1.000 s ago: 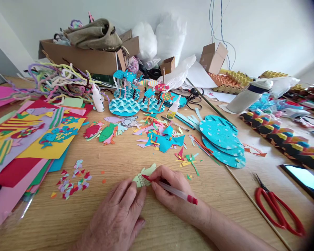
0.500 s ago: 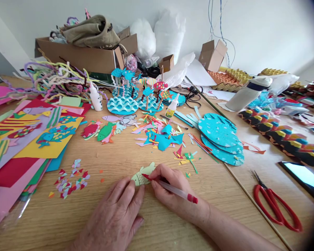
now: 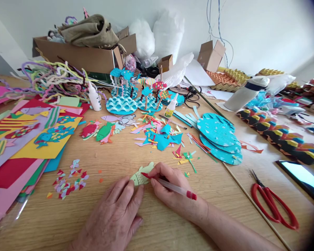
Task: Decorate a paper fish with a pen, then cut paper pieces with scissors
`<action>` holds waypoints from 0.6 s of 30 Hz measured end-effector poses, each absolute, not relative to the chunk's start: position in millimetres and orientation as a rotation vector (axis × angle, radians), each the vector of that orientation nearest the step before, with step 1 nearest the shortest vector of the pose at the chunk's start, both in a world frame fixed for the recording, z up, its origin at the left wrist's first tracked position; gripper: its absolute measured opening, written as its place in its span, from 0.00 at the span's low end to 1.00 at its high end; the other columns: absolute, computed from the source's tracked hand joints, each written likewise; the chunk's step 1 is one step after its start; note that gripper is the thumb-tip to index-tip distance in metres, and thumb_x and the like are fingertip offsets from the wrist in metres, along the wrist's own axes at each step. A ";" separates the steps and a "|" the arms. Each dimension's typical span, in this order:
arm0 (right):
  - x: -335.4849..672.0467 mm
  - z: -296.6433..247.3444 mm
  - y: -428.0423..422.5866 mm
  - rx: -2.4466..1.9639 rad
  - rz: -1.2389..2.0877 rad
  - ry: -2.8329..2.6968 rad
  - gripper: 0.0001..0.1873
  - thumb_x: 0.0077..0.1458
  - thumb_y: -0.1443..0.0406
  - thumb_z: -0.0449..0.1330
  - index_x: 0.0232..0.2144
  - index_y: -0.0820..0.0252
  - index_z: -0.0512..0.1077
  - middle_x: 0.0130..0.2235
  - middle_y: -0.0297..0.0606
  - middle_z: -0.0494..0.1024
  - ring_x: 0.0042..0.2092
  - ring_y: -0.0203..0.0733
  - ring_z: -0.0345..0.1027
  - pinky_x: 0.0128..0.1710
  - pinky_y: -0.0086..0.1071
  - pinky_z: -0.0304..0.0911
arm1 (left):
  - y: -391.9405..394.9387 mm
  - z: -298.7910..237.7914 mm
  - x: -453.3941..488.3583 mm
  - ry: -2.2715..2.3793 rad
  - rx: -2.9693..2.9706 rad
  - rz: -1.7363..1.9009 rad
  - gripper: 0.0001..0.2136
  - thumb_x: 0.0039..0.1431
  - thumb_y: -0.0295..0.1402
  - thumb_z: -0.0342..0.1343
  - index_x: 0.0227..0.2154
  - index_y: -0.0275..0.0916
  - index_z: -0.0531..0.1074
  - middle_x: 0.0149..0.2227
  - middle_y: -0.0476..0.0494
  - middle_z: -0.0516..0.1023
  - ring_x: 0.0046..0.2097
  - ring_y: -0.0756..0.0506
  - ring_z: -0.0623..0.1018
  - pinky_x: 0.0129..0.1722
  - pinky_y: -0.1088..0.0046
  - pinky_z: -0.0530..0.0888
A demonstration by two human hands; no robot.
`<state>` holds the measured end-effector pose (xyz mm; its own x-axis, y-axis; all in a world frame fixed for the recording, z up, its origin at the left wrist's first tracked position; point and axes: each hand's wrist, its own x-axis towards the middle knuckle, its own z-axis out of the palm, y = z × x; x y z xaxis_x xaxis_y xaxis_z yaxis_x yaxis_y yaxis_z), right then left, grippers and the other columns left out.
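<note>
On the table in front of me lies a small pale green paper fish (image 3: 139, 176) with dark scale lines drawn over its body and an eye dot near its left end. My left hand (image 3: 117, 205) rests flat, its fingertips pressing the fish's lower left edge against the wood. Pinched in my right hand (image 3: 167, 181) is a red pen (image 3: 176, 188) with a clear barrel, its red tip at the fish's upper side. My right fingers cover part of the tail end.
Left of my hands are tiny paper triangles (image 3: 70, 183) and stacked coloured paper (image 3: 18, 170). Ahead lie cut paper fish (image 3: 104, 131) and blue scraps (image 3: 163, 137). Blue discs (image 3: 217, 130), a thin stick (image 3: 244, 186), red-handled scissors (image 3: 273, 205) and a phone (image 3: 303, 181) occupy the right.
The pen tip has shifted very slightly along the fish's upper side. The whole view has drifted a little; both hands keep nearly the same pose.
</note>
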<state>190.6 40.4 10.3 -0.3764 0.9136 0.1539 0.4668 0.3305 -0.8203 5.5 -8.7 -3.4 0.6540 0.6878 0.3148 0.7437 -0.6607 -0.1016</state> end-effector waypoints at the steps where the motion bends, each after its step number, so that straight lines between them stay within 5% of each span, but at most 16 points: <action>1: 190.5 9.8 40.5 -1.204 0.924 -1.979 0.05 0.47 0.73 0.52 0.27 0.58 0.64 0.21 0.28 0.69 0.20 0.29 0.59 0.19 0.22 0.52 | -8.4 -3.1 5.4 -1.168 -2.648 -0.372 0.21 0.49 0.34 0.54 0.48 0.35 0.67 0.44 0.40 0.74 0.48 0.39 0.70 0.44 0.63 0.71; 18: 189.2 10.0 41.3 -1.246 0.908 -1.995 0.05 0.47 0.73 0.52 0.27 0.58 0.64 0.22 0.29 0.70 0.21 0.30 0.61 0.20 0.23 0.54 | -8.2 -2.6 5.8 -1.214 -2.685 -0.376 0.19 0.53 0.33 0.51 0.49 0.36 0.66 0.45 0.41 0.73 0.49 0.40 0.69 0.45 0.64 0.70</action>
